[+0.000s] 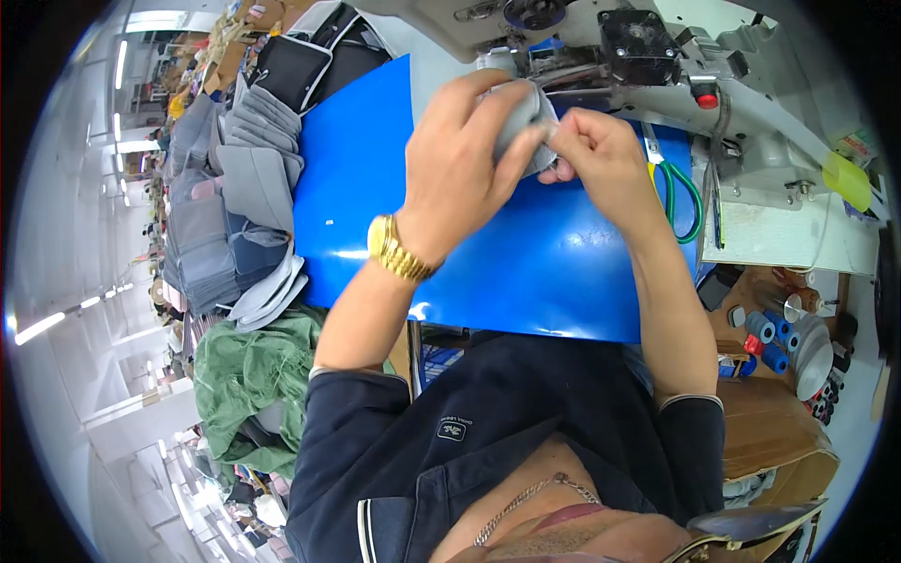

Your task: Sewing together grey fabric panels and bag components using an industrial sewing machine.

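Blue table (526,272), both hands pinching grey fabric piece (522,127)

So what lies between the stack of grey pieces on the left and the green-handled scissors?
In the head view, the blue sheet spans that stretch between the grey stack and the scissors. Above it the left hand and right hand hold a small grey piece.

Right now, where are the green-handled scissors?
In the head view, the green-handled scissors lie at the right edge of the blue sheet, just right of the right hand, below the sewing machine.
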The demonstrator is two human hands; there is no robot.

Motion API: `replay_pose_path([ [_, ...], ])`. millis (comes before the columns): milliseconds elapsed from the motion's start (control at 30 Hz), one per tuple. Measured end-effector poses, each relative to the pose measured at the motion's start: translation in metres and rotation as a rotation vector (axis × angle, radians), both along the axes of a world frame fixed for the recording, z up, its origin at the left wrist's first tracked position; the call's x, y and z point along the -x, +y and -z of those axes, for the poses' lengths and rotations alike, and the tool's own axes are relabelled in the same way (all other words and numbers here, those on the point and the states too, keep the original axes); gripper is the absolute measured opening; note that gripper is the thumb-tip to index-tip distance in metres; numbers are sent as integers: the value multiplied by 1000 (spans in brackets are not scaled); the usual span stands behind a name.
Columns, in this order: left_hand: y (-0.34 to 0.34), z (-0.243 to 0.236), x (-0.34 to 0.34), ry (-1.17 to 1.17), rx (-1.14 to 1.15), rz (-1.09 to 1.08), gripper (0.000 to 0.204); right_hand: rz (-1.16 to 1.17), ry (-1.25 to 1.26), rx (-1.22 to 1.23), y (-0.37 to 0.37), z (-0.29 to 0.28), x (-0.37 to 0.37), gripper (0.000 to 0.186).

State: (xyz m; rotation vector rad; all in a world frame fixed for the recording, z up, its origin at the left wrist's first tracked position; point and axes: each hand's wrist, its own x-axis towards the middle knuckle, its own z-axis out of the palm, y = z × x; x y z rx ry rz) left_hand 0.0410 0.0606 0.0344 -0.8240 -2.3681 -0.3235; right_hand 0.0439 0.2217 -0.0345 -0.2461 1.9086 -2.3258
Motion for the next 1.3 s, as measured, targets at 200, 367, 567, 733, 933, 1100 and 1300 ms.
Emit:
replay_pose_path([
  [200, -39, 33, -40, -354, -467, -181, 16, 90, -23, 112, -12, -23, -61, 22],
  [367, -28, 20, -29, -520, -716, -127, 12, 152, -9, 261, -42, 9, -35, 34],
  [567, -35, 25, -30, -414, -561, -85, 12, -3, -110, 554, -45, 21, -29, 25],
  [733, -36, 17, -34, -372, -213, -87, 22, 131, -87, 588, -45, 22, -38, 20],
  [933, -47, 36, -40, -458, -368, -87, 17, 81, 69, 342, -53, 4, -45, 28],
  [1100, -44, 40, -41, -413, -424, -84, 15, 89, 5, 285, -53, 20, -32, 27],
  [1300, -42, 43, -33, -600, -624, -61, 17, 30, 8, 348, -50, 23, -35, 27],
])
